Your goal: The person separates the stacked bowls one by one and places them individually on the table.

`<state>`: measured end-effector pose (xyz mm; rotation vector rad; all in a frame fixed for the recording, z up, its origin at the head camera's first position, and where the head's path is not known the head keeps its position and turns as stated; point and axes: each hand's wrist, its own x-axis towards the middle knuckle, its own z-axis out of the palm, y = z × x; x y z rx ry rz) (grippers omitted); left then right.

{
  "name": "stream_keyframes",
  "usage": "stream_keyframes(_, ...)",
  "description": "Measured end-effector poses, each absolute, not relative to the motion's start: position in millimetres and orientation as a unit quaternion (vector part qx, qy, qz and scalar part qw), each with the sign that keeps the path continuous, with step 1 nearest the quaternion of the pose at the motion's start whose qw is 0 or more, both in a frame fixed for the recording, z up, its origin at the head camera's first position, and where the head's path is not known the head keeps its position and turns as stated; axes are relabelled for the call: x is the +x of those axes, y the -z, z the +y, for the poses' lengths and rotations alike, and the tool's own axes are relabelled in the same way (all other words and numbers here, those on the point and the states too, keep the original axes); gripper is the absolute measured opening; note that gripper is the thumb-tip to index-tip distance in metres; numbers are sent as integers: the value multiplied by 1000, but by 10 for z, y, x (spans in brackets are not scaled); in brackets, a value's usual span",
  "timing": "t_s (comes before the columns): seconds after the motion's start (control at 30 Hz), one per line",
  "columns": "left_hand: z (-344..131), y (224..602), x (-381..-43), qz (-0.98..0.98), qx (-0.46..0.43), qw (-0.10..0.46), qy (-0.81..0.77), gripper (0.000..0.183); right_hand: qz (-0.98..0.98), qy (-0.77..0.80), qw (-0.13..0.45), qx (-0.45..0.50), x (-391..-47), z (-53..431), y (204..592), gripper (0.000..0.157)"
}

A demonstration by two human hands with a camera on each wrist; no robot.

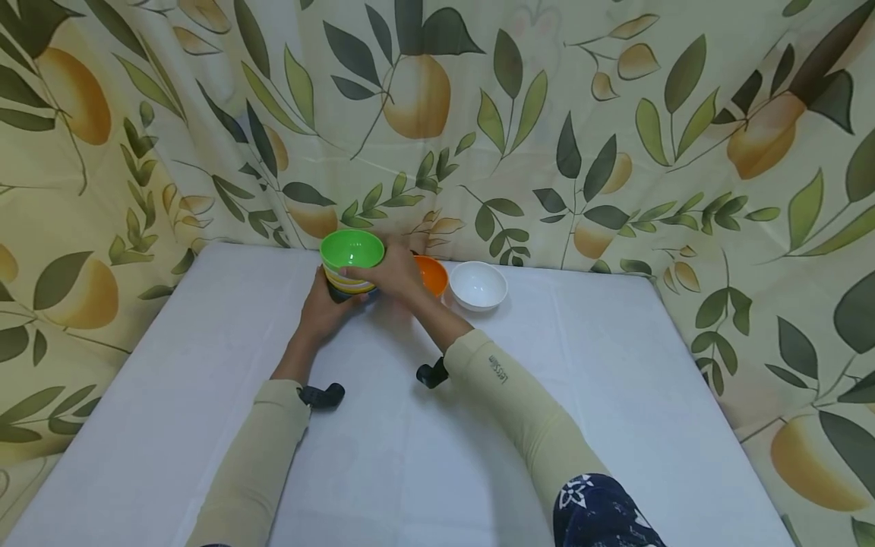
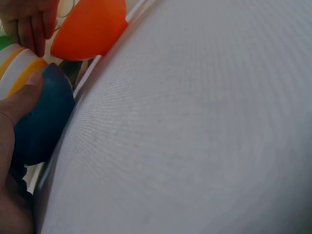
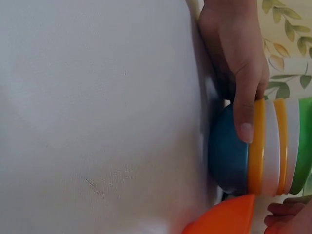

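My left grip [image 1: 321, 308] holds the bowl stack [image 3: 271, 151] near the worktop's [image 1: 581, 365] far edge; my right grip [image 1: 394, 270], whose hold I cannot tell, partly hides the orange bowl [image 1: 433, 278].

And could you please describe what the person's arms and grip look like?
Left grip and right grip are bare. Left sleeve and right sleeve are beige, the right showing dark lettering and meeting navy, white-patterned fabric. Each wrist bears a black device.
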<state>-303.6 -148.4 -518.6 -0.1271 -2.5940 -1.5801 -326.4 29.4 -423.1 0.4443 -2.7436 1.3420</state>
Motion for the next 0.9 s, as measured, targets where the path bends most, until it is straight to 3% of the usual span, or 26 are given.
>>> stream_keyframes(0.33, -1482, 5200, -3044, -856, -40, 49, 513, 110, -894, -423, 24, 147, -3310, 258, 4280, 95)
stream_keyframes(0.9, -1467, 5171, -3031, -855, -35, 49, 515, 110, -857, -484, 97, 150, -3263, 243, 4236, 86)
